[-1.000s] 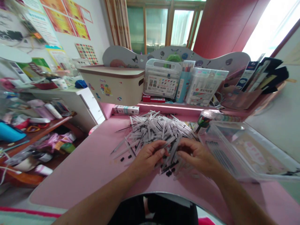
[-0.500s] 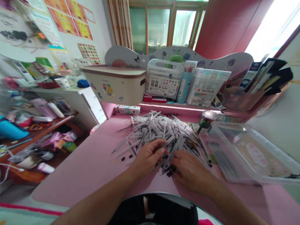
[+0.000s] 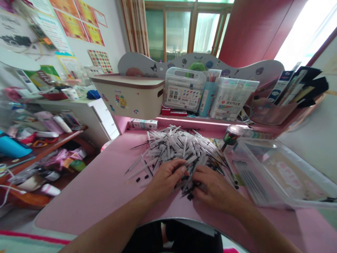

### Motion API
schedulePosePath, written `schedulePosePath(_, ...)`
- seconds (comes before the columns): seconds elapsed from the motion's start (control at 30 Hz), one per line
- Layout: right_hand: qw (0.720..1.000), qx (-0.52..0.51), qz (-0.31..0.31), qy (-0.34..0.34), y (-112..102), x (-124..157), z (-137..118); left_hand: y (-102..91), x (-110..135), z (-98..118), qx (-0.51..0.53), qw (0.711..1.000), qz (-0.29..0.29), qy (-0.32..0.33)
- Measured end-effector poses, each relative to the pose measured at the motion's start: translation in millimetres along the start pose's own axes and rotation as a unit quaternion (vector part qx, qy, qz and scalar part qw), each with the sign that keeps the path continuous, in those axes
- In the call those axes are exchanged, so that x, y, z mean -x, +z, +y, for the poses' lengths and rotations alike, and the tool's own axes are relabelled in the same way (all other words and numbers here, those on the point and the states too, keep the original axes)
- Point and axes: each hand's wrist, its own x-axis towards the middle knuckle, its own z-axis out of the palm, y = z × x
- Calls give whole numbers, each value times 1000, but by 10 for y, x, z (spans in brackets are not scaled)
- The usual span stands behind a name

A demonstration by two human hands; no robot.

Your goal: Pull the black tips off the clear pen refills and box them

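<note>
The right hand has slid inward since a second ago and now almost meets the left hand at the near edge of the heap of pens, which lies mid-way across the pink table. Each grip is half-curled, with fingers pressed into the pens; I cannot tell whether either closes around any. The printed labels on the marker cases behind are too small to read.

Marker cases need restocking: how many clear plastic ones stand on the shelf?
2: a handled clear plastic marker case beside the cream storage box; a second clear case right of the blue pen cup. Others may be hidden.
</note>
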Motion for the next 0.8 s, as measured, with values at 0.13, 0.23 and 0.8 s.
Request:
schedulePosePath(0.13,981,-171,83,43,-114,-25,92,-1,-1,-3,-18,1000,0,5)
schedulePosePath(0.23,934,-310,148,95,-100,-50,218,6,8,1,-39,999,-4,16)
schedulePosePath(0.8,922,-323,201,71,-36,-31,294,15,22,46,-167,984,-17,57)
